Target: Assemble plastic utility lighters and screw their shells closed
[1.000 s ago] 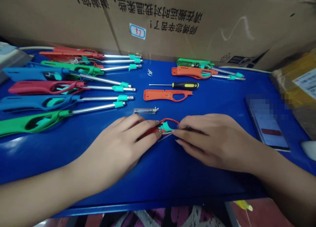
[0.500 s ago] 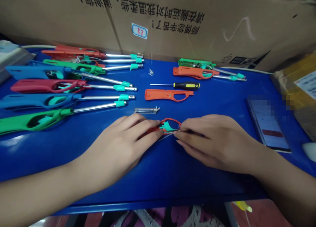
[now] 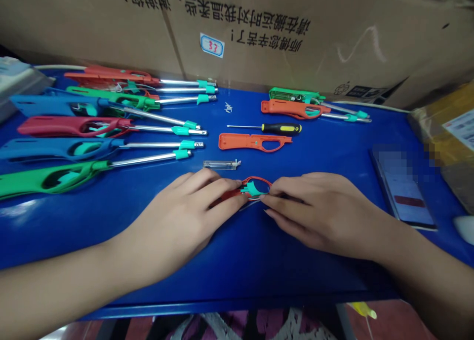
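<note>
Two hands on one red lighter body (image 3: 231, 195), front-centre of the blue counter (image 3: 111, 216). Left hand (image 3: 177, 221): grip closed over the handle end, fingers together and pressing down, most of the handle hidden underneath. Right hand (image 3: 318, 209): grip pinched tight on the other end, fingertips right at the teal trigger (image 3: 251, 188) inside the red loop. Lies flat on the counter, between both sets of fingertips. Can't tell what sits under the right palm.

Just behind the left fingertips: clear fuel tube (image 3: 221, 165), loose, untouched. Further back: bare orange shell half (image 3: 254, 141), then black-and-yellow screwdriver (image 3: 276, 128), parallel, apart from each other. Back right: green lighter (image 3: 294, 94) and orange lighter (image 3: 292, 109) side by side, nozzles pointing right. Left side: row of long-nosed lighters (image 3: 92, 128) in red, green and blue, metal nozzles with teal collars pointing right. Far right: phone (image 3: 403, 192), screen blurred. Along the rear: cardboard boxes (image 3: 296, 34) with printed text, number sticker (image 3: 212, 45) reading 33.
</note>
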The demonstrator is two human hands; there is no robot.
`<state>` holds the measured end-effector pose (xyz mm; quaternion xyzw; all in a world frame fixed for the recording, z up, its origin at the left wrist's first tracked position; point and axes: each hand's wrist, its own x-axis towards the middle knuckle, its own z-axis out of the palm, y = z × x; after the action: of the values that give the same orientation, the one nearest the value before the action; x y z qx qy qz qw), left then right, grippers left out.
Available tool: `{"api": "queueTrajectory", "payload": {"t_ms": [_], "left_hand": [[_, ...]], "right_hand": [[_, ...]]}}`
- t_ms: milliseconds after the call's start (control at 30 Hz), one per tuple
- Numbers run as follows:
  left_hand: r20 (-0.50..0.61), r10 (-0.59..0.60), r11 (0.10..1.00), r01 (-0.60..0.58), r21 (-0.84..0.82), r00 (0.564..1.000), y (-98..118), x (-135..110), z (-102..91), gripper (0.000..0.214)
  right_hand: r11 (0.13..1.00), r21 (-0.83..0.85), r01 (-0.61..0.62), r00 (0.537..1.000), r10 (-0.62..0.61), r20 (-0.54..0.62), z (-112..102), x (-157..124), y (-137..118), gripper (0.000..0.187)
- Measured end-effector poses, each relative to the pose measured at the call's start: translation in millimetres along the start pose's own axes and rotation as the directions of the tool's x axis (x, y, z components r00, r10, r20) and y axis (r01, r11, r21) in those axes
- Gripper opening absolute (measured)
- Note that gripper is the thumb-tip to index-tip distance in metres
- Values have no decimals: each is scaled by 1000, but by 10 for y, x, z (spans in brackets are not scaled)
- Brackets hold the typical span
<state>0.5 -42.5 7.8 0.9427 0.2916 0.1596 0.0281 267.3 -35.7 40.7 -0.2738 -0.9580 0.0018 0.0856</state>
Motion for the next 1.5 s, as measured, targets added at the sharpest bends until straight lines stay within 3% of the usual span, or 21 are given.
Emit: {"api": "queueTrajectory", "payload": {"t_ms": [300, 467, 867, 1100, 1233, 1333, 1500], "left_hand": [[8, 9, 1000, -9, -8, 1000, 19, 15, -31, 36], [5, 14, 1000, -14, -3, 1000, 15, 16, -31, 36], [5, 13, 1000, -13, -24, 1000, 16, 13, -28, 37], [2, 22, 1000, -22, -7, 1000, 12, 11, -26, 37], [7, 28, 1000, -28, 2, 1000, 14, 19, -30, 38], [14, 30, 999, -30, 18, 999, 13, 17, -29, 39], [11, 47, 998, -47, 31, 999, 7, 11, -13, 39]], "right_hand": [[1000, -14, 16, 998, -16, -67, -23, -2, -18, 26], [999, -20, 27, 999, -27, -17, 6, 6, -13, 26], [998, -33, 46, 998, -48, -48, -23, 15, -14, 25], [999, -37, 35, 999, -35, 10, -8, -15, 16, 27], [992, 55, -111, 992, 114, -52, -74, -51, 85, 19], [955, 141, -261, 964, 266, -15, -94, -51, 120, 18], [911, 259, -320, 947, 310, 78, -19, -12, 119, 17]]}}
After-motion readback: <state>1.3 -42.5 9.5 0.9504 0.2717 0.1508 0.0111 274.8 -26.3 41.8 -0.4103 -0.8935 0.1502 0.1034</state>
